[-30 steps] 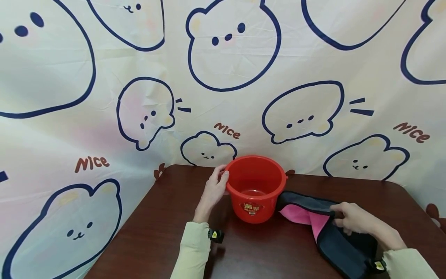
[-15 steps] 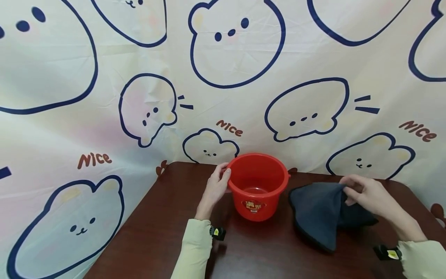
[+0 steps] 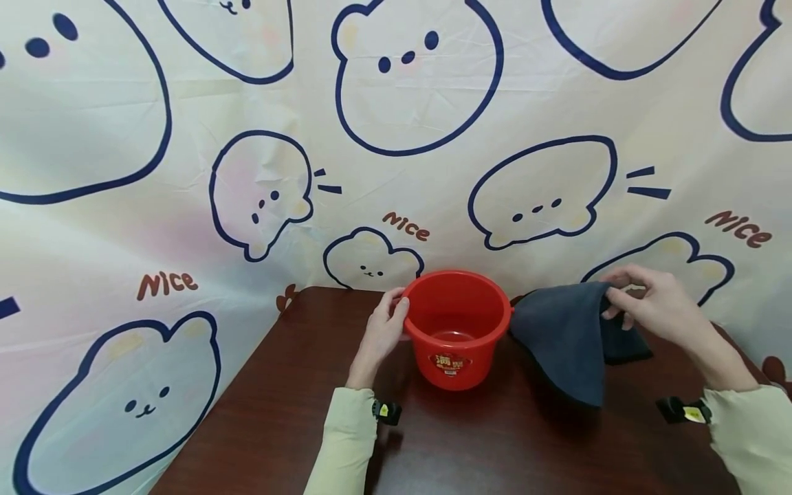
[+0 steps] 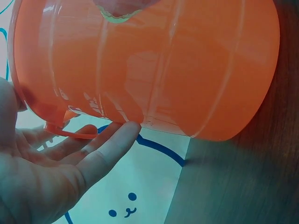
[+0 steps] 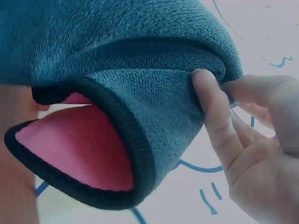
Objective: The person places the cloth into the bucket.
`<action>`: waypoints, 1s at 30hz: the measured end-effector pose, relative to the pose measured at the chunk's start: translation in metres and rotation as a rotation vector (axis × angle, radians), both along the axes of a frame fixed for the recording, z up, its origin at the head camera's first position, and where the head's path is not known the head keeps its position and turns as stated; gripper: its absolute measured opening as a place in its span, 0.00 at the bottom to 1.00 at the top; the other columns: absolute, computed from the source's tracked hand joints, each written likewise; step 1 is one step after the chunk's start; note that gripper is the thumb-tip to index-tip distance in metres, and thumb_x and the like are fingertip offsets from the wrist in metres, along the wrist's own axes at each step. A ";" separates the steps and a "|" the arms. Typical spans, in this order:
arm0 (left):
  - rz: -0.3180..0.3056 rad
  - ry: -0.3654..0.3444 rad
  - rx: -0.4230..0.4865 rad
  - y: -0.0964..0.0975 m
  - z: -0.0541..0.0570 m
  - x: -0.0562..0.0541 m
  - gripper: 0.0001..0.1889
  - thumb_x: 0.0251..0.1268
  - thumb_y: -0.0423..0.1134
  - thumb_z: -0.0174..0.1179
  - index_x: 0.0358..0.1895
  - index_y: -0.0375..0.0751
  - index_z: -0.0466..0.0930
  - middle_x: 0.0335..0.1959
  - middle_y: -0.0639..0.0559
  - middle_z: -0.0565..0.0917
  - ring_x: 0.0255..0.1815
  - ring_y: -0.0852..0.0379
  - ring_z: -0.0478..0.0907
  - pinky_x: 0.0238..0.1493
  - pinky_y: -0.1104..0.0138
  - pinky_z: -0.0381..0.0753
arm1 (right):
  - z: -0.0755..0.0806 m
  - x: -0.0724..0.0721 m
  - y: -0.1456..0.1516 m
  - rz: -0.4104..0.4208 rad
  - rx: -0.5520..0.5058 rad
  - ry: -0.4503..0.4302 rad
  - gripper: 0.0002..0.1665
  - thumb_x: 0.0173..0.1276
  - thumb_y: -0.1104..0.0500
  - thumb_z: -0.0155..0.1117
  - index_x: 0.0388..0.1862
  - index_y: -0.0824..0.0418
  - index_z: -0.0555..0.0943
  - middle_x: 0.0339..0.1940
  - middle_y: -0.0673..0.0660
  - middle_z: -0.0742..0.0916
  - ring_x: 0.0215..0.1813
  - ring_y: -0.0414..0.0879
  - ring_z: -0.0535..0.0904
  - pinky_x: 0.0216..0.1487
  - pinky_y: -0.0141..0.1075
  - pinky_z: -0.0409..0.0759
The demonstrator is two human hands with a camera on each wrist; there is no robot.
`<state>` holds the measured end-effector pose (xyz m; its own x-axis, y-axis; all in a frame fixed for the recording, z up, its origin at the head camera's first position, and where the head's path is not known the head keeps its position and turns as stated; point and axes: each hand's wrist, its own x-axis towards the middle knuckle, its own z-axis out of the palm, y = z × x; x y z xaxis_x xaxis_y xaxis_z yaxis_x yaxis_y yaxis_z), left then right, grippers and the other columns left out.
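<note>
Right hand (image 3: 658,302), fingertips and thumb together, pinches a blue-and-pink microfibre cloth (image 3: 559,337), draped down and leftward from it to just beside the red plastic bucket (image 3: 478,357). The left hand (image 3: 380,333), nearer that bucket, touches its rim; whether it grips, I cannot tell.

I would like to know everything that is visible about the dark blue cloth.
The cloth looks soft and plush, dark blue-grey on one face, pink on the other, with black edging. The right hand pinches it near the top, and it hangs folded over the brown table, to the right of the red bucket. Whether it touches either of them is not clear.
</note>
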<state>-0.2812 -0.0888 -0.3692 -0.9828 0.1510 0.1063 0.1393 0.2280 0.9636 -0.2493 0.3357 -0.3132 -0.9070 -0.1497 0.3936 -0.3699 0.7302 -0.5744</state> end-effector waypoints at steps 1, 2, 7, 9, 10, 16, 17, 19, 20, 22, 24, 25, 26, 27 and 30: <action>0.001 0.001 -0.006 0.000 0.000 0.000 0.23 0.78 0.47 0.46 0.72 0.49 0.62 0.66 0.40 0.74 0.59 0.39 0.79 0.50 0.52 0.85 | 0.004 0.000 -0.002 -0.008 -0.004 0.007 0.12 0.74 0.61 0.57 0.53 0.63 0.78 0.36 0.54 0.87 0.25 0.39 0.84 0.23 0.35 0.82; 0.003 0.000 -0.009 0.000 0.000 0.000 0.23 0.78 0.47 0.46 0.72 0.49 0.62 0.66 0.40 0.74 0.59 0.39 0.79 0.50 0.53 0.85 | 0.009 0.000 -0.005 -0.018 -0.009 0.015 0.13 0.74 0.60 0.57 0.53 0.63 0.78 0.35 0.50 0.87 0.26 0.39 0.85 0.24 0.34 0.82; 0.013 -0.004 -0.004 -0.001 -0.005 -0.004 0.23 0.78 0.47 0.46 0.72 0.49 0.62 0.65 0.40 0.74 0.58 0.39 0.79 0.50 0.51 0.85 | 0.032 -0.002 -0.020 -0.075 -0.045 0.091 0.13 0.73 0.58 0.57 0.52 0.61 0.78 0.33 0.43 0.84 0.25 0.37 0.85 0.27 0.28 0.83; 0.018 -0.009 0.004 -0.001 -0.012 -0.010 0.23 0.78 0.47 0.46 0.72 0.50 0.62 0.65 0.40 0.74 0.58 0.39 0.79 0.50 0.49 0.84 | 0.040 -0.003 -0.025 -0.089 -0.053 0.126 0.14 0.72 0.58 0.56 0.52 0.62 0.78 0.35 0.49 0.85 0.25 0.35 0.84 0.26 0.26 0.82; 0.021 -0.010 0.008 -0.001 -0.015 -0.014 0.23 0.78 0.48 0.47 0.72 0.51 0.62 0.65 0.40 0.74 0.58 0.39 0.79 0.51 0.48 0.84 | 0.045 -0.004 -0.028 -0.095 -0.055 0.141 0.14 0.72 0.58 0.56 0.52 0.62 0.78 0.36 0.53 0.85 0.25 0.33 0.84 0.25 0.25 0.80; 0.035 0.007 0.023 -0.002 -0.032 -0.027 0.23 0.76 0.53 0.48 0.70 0.58 0.64 0.64 0.44 0.75 0.57 0.41 0.80 0.50 0.47 0.84 | 0.066 -0.005 -0.040 -0.128 -0.035 0.202 0.13 0.72 0.55 0.57 0.51 0.57 0.80 0.38 0.68 0.89 0.27 0.18 0.77 0.28 0.19 0.69; 0.037 0.015 0.024 -0.002 -0.033 -0.027 0.23 0.76 0.54 0.48 0.69 0.59 0.64 0.64 0.45 0.76 0.57 0.42 0.80 0.50 0.48 0.84 | 0.069 -0.005 -0.042 -0.127 -0.038 0.215 0.13 0.71 0.55 0.57 0.51 0.56 0.81 0.39 0.68 0.89 0.28 0.17 0.76 0.29 0.18 0.69; 0.044 0.025 0.023 -0.002 -0.033 -0.028 0.22 0.75 0.55 0.49 0.68 0.61 0.65 0.63 0.46 0.76 0.56 0.43 0.80 0.49 0.48 0.85 | 0.073 -0.006 -0.049 -0.117 -0.052 0.237 0.13 0.71 0.55 0.57 0.51 0.56 0.81 0.43 0.65 0.88 0.29 0.16 0.76 0.31 0.17 0.69; 0.048 0.028 0.021 -0.002 -0.034 -0.028 0.22 0.75 0.56 0.49 0.68 0.62 0.66 0.62 0.47 0.77 0.56 0.44 0.81 0.49 0.49 0.85 | 0.074 -0.007 -0.051 -0.107 -0.064 0.244 0.13 0.71 0.56 0.58 0.50 0.57 0.81 0.46 0.64 0.87 0.30 0.15 0.77 0.32 0.16 0.70; 0.051 0.030 0.016 -0.002 -0.034 -0.026 0.21 0.75 0.56 0.49 0.67 0.62 0.66 0.62 0.47 0.77 0.56 0.44 0.81 0.49 0.49 0.85 | 0.076 -0.009 -0.057 -0.084 -0.084 0.263 0.12 0.71 0.57 0.58 0.50 0.59 0.80 0.51 0.62 0.85 0.31 0.15 0.76 0.33 0.15 0.71; 0.051 0.026 0.011 -0.002 -0.034 -0.025 0.21 0.75 0.56 0.48 0.67 0.63 0.65 0.62 0.48 0.77 0.56 0.44 0.81 0.50 0.49 0.85 | 0.077 -0.011 -0.063 -0.047 -0.108 0.276 0.12 0.70 0.60 0.57 0.49 0.62 0.79 0.53 0.59 0.81 0.34 0.15 0.77 0.35 0.13 0.72; 0.050 0.024 0.012 -0.002 -0.034 -0.025 0.21 0.75 0.56 0.48 0.67 0.63 0.65 0.63 0.48 0.76 0.56 0.44 0.81 0.50 0.49 0.84 | 0.078 -0.012 -0.066 -0.032 -0.118 0.282 0.11 0.70 0.61 0.57 0.48 0.63 0.79 0.53 0.58 0.81 0.35 0.15 0.77 0.36 0.13 0.73; 0.049 0.024 0.012 -0.002 -0.034 -0.024 0.22 0.75 0.57 0.48 0.68 0.63 0.65 0.63 0.48 0.76 0.56 0.44 0.81 0.50 0.49 0.84 | 0.078 -0.013 -0.069 -0.017 -0.125 0.285 0.11 0.70 0.61 0.57 0.48 0.63 0.78 0.53 0.58 0.81 0.35 0.17 0.78 0.35 0.14 0.73; 0.048 0.023 0.013 -0.002 -0.033 -0.024 0.22 0.74 0.57 0.48 0.68 0.63 0.65 0.63 0.48 0.76 0.56 0.45 0.81 0.50 0.49 0.84 | 0.079 -0.014 -0.072 -0.002 -0.132 0.288 0.11 0.70 0.62 0.56 0.48 0.64 0.78 0.52 0.58 0.81 0.35 0.18 0.78 0.36 0.14 0.73; 0.046 0.023 0.019 -0.001 -0.033 -0.024 0.23 0.74 0.57 0.49 0.69 0.61 0.64 0.64 0.48 0.76 0.57 0.44 0.80 0.50 0.49 0.84 | 0.081 -0.017 -0.083 0.029 -0.143 0.302 0.11 0.69 0.63 0.56 0.48 0.63 0.78 0.52 0.60 0.82 0.30 0.23 0.79 0.33 0.17 0.72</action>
<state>-0.3055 -0.0901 -0.4019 -0.9859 0.1035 0.1318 0.1517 0.2169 0.9643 -0.2661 0.2525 -0.2322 -0.7422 -0.0974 0.6631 -0.5583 0.6371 -0.5313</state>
